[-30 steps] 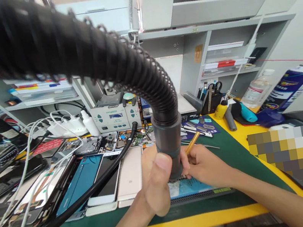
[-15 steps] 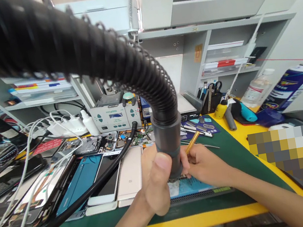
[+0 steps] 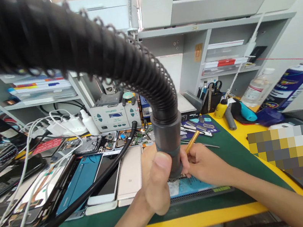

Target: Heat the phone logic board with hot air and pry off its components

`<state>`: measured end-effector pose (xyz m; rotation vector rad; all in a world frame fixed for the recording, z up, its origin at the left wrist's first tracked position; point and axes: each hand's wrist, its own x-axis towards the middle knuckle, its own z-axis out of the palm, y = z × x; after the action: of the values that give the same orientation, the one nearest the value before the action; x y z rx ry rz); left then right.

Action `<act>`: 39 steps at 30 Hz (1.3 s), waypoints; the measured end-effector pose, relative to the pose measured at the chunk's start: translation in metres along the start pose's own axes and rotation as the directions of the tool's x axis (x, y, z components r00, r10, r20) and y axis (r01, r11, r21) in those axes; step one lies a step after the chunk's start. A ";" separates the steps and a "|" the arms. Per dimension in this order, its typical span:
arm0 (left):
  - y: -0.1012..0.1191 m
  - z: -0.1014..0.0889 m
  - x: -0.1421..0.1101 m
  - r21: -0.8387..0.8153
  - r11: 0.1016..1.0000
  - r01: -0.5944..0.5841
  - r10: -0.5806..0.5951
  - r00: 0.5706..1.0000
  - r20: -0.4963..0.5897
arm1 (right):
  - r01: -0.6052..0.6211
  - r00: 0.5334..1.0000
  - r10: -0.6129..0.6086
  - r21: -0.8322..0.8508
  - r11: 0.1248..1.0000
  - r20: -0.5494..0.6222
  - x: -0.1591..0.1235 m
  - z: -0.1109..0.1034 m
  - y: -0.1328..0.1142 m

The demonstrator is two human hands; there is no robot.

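Left hand (image 3: 156, 178) is wrapped around the black cylindrical handpiece (image 3: 169, 134), thumb up along its near-left side. Handpiece is upright, its lower end just above the near part of the blue work pad (image 3: 193, 187), fed from above by a thick ribbed hose (image 3: 106, 53) with a wire coil around it. Right hand (image 3: 209, 164) is pinched on a slim gold-coloured tool (image 3: 193, 141), tilted with its upper end to the right; fingers right beside the handpiece's lower end, can't tell if they touch. Tool tip hidden, same for most of whatever sits under the handpiece. Pad lies on the green mat (image 3: 257, 188). Left of the hands: a pale gold phone back (image 3: 129, 175), a white-framed phone (image 3: 108, 175), a blue phone back (image 3: 83, 183). Behind: bare circuit boards (image 3: 143, 136) and a control station (image 3: 115, 116) with a small display.
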<state>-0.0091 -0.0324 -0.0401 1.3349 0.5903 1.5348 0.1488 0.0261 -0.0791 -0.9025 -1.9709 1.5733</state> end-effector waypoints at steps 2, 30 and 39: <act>0.000 0.000 0.000 -0.001 1.000 -0.001 0.001 1.000 0.001 | 0.000 1.000 0.000 0.000 1.000 -0.002 0.000 0.000 0.000; 0.001 0.000 0.001 0.024 1.000 0.005 -0.005 1.000 -0.013 | -0.006 1.000 0.006 0.012 1.000 -0.009 0.000 0.000 0.001; 0.000 0.000 0.001 0.036 0.999 0.012 -0.011 1.000 -0.023 | -0.010 1.000 0.010 0.016 1.000 -0.011 0.000 0.000 0.001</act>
<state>-0.0090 -0.0319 -0.0396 1.3405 0.6414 1.5381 0.1485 0.0261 -0.0798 -0.9147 -1.9465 1.5840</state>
